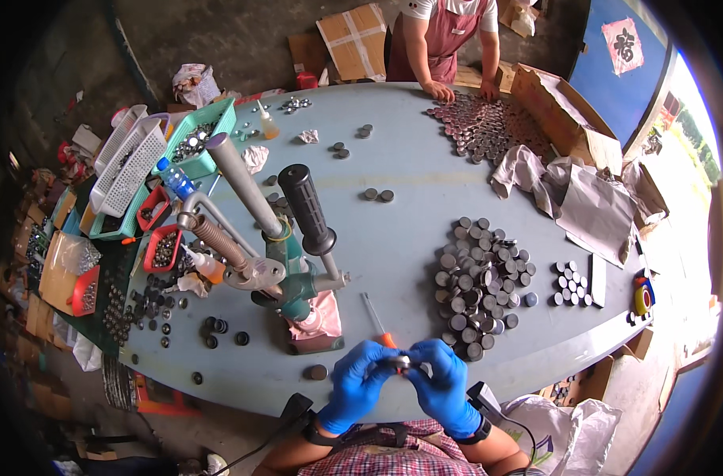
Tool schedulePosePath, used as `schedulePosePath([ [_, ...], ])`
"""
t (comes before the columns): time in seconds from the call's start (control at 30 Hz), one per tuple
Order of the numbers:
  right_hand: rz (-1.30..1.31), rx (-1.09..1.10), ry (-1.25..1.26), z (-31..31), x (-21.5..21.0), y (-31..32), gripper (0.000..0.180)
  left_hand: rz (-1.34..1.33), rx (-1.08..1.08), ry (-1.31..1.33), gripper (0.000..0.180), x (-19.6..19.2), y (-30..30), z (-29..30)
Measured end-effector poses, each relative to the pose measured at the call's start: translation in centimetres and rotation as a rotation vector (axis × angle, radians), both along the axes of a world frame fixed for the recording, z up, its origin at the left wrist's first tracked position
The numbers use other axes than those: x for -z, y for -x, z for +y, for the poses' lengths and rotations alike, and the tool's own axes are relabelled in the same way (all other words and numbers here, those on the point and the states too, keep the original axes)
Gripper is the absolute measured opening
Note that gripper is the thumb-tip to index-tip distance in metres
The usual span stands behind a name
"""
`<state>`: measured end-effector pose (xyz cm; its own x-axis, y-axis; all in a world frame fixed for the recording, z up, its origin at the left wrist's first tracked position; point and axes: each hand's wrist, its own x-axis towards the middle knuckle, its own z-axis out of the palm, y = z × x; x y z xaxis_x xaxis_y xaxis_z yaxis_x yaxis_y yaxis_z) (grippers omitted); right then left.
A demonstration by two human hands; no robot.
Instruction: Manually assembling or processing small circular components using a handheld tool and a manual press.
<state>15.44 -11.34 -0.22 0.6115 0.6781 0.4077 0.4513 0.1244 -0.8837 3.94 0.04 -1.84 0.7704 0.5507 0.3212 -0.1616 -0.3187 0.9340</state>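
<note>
Both my hands wear blue gloves and meet at the near edge of the table. Between the fingertips of my left hand and my right hand is a small round metal part, partly hidden by the fingers. Just beyond them lies a screwdriver with an orange handle. A hand press with a green base and black lever grip stands ahead to the left, a pink cloth around its base. To the right of the screwdriver is a large heap of dark round pieces. One brown disc sits left of my left hand.
Red trays, green baskets and a glue bottle crowd the left side. Small discs and crumpled brown paper lie at right. Across the table, another person's hands touch many spread reddish discs.
</note>
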Motion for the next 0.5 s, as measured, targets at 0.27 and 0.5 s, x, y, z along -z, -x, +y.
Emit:
schedulePosePath([
  [0.27,-0.297,-0.035,0.695,12.7,9.8,-14.1,0.022,0.231,-0.207,0.203,0.06,6.6,-1.7,1.7],
  [0.5,-0.493,0.042,0.789,15.6,8.7,-19.4,0.036,0.22,-0.189,0.072,0.046,6.2,0.3,4.0],
])
